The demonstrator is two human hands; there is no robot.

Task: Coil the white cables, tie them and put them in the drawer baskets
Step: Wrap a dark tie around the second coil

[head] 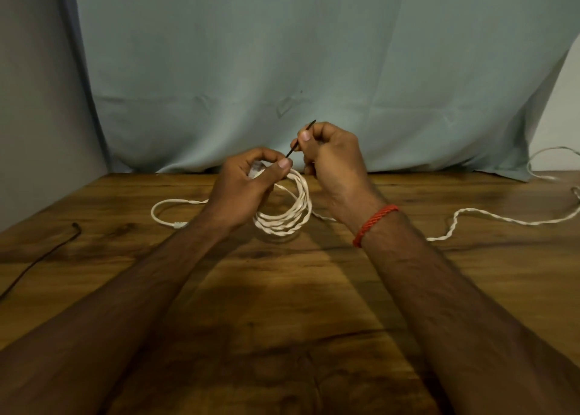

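Observation:
A coil of white twisted cable (292, 216) hangs from my left hand (248, 182), which grips its top above the wooden table (282, 304). My right hand (332, 160) pinches a thin black tie (299, 139) that slants down to the coil's top, by my left thumb. A loose end of the cable with a white plug (179, 225) loops over the table on the left. More white cable (470, 223) trails off to the right, away from the coil.
A black cable (37, 260) lies at the table's left edge. A pale blue cloth (314, 69) hangs behind the table. A second stretch of white cable (546, 163) lies at the far right. No drawer baskets are in view.

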